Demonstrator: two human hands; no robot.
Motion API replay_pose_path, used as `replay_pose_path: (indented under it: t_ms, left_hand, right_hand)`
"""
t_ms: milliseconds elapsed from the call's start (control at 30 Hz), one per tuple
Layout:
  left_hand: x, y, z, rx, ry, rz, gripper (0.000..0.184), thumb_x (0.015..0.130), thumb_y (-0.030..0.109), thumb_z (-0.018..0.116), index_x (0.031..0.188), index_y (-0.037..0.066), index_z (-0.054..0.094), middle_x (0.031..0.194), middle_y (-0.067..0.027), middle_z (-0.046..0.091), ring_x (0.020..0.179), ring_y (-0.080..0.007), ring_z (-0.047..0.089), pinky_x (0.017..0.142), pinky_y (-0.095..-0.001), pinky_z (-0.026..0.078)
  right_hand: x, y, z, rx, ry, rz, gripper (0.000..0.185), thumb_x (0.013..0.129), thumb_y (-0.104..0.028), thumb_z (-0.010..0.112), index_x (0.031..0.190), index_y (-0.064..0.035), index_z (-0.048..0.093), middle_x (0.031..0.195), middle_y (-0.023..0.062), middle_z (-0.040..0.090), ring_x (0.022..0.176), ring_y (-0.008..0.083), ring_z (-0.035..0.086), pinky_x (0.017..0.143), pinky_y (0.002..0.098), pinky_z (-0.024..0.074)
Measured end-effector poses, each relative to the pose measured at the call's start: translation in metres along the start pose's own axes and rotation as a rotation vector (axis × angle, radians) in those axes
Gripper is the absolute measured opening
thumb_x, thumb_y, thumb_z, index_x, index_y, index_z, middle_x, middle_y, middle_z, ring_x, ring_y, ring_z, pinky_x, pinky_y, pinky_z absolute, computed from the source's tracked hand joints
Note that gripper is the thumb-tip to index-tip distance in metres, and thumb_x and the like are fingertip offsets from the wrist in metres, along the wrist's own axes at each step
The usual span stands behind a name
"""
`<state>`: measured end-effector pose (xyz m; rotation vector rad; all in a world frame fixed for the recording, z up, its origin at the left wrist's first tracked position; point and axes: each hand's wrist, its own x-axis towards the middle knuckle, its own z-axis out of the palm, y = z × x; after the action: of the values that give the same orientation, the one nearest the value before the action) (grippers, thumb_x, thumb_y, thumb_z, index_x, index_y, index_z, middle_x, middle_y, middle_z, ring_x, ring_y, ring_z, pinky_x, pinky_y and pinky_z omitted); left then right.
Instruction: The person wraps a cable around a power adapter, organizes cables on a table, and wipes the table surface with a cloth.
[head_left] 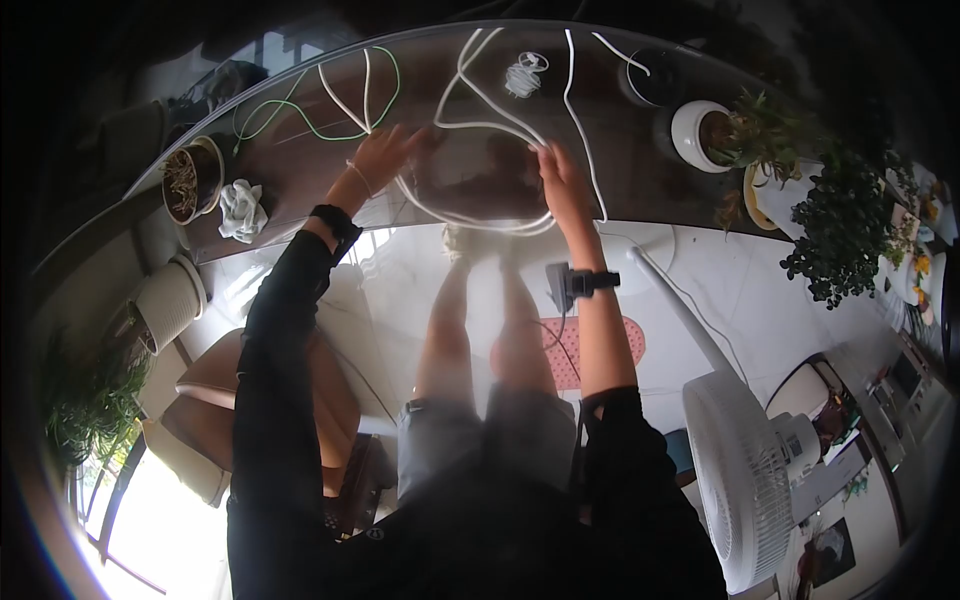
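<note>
A long white cable (470, 219) hangs in a loop between my two hands, over the front edge of the dark glossy table (300, 180). My left hand (385, 153) is closed on the loop's left side, its fingertips blurred. On the right side of the loop, my right hand (562, 180) has its fingers wrapped round the cable. From there the cable runs up to the table's far edge. A green cable (292, 103) curls near my left hand. A bundled white cord (524, 76) lies beyond the loop.
Other white cables (571, 100) lie on the right. Potted plants (700, 136) stand at the table's right, with a brown pot (205, 178) and a crumpled white item (242, 210) at its left. A white fan (725, 470) and brown chair (215, 400) stand below.
</note>
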<state>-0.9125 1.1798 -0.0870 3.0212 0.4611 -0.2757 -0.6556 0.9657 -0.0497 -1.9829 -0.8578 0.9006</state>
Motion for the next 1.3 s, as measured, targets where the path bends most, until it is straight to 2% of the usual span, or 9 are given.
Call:
replay_pose_path:
  t_ms: [233,333,433,467,600,733,833,1033,1300]
  left_hand:
    - [0.041,0.015,0.008,-0.246,0.272,-0.241,0.077,0.068,0.021,0.076,0.134,0.010,0.039,0.141,-0.0107,0.036,0.121,-0.0291,0.047,0.090,-0.0350,0.049]
    - [0.055,0.012,0.000,-0.114,0.191,-0.216,0.071,0.068,0.024,0.075,0.132,0.024,0.044,0.143,-0.0038,0.036,0.128,-0.0260,0.040,0.099,-0.0361,0.042]
    - [0.068,-0.001,0.007,0.016,0.145,0.097,0.065,0.067,0.026,0.076,0.124,0.012,0.047,0.146,-0.0087,0.033,0.125,-0.0278,0.042,0.102,-0.0398,0.038]
    - [0.081,-0.009,0.023,-0.125,0.120,0.319,0.053,0.068,0.028,0.075,0.109,0.006,0.049,0.136,-0.0118,0.044,0.117,-0.0284,0.048,0.103,-0.0399,0.036]
    - [0.106,-0.009,0.026,-0.328,0.026,0.042,0.039,0.077,0.033,0.069,0.096,0.005,0.048,0.090,-0.0132,0.062,0.097,-0.0320,0.057,0.083,-0.0429,0.043]
    - [0.129,-0.013,0.063,-0.157,0.025,-0.001,0.048,0.083,0.052,0.057,0.095,0.007,0.049,0.078,-0.0101,0.062,0.079,-0.0320,0.061,0.074,-0.0404,0.044]
    - [0.140,-0.006,0.066,-0.142,0.132,-0.014,0.046,0.083,0.053,0.057,0.092,0.008,0.051,0.078,-0.0095,0.061,0.078,-0.0319,0.060,0.074,-0.0404,0.044]
    - [0.125,-0.020,0.059,-0.189,0.175,0.076,0.043,0.078,0.034,0.067,0.113,0.013,0.054,0.109,-0.0079,0.057,0.109,-0.0266,0.053,0.096,-0.0412,0.040]
    - [0.102,-0.021,0.057,0.072,0.125,0.004,0.070,0.084,0.033,0.061,0.145,0.017,0.030,0.146,-0.0058,0.036,0.138,-0.0209,0.028,0.111,-0.0449,0.023]
  right_hand:
    - [0.049,-0.018,0.007,-0.399,-0.433,0.029,0.038,0.096,-0.043,0.039,0.119,-0.0182,0.056,0.099,0.0179,0.065,0.091,0.0366,0.063,0.079,0.0455,0.0488]
    - [0.049,0.004,0.030,-0.451,-0.243,-0.174,0.029,0.096,-0.036,0.043,0.114,-0.0198,0.059,0.094,0.0166,0.063,0.080,0.0372,0.063,0.072,0.0482,0.0486]
    - [0.082,0.024,0.047,-0.596,-0.090,-0.340,0.025,0.093,-0.029,0.048,0.113,-0.0184,0.060,0.089,0.0150,0.060,0.076,0.0352,0.062,0.070,0.0484,0.0478]
    - [0.092,0.033,0.056,-0.651,-0.047,-0.377,0.024,0.092,-0.027,0.050,0.112,-0.0180,0.061,0.088,0.0141,0.059,0.076,0.0341,0.062,0.070,0.0482,0.0475]
    - [0.103,0.046,0.071,-0.765,-0.018,-0.429,0.039,0.088,-0.033,0.058,0.123,-0.0157,0.057,0.104,0.0125,0.058,0.108,0.0322,0.053,0.088,0.0492,0.0418]
    - [0.060,0.020,0.070,-0.608,0.102,-0.477,0.078,0.076,-0.047,0.069,0.136,-0.0061,0.039,0.141,0.0200,0.037,0.133,0.0356,0.032,0.105,0.0526,0.0277]
    - [0.030,0.053,0.079,-0.655,0.008,-0.442,0.072,0.081,-0.036,0.067,0.140,-0.0092,0.035,0.144,0.0188,0.034,0.135,0.0369,0.028,0.108,0.0546,0.0241]
    - [0.066,0.098,0.047,-0.692,0.257,-0.443,0.040,0.083,-0.017,0.063,0.122,-0.0171,0.057,0.129,0.0131,0.049,0.112,0.0329,0.048,0.095,0.0439,0.0418]
    - [0.097,0.113,0.024,-0.807,0.442,-0.322,0.049,0.078,-0.004,0.060,0.125,0.0030,0.050,0.135,0.0225,0.042,0.128,0.0391,0.038,0.106,0.0447,0.0341]
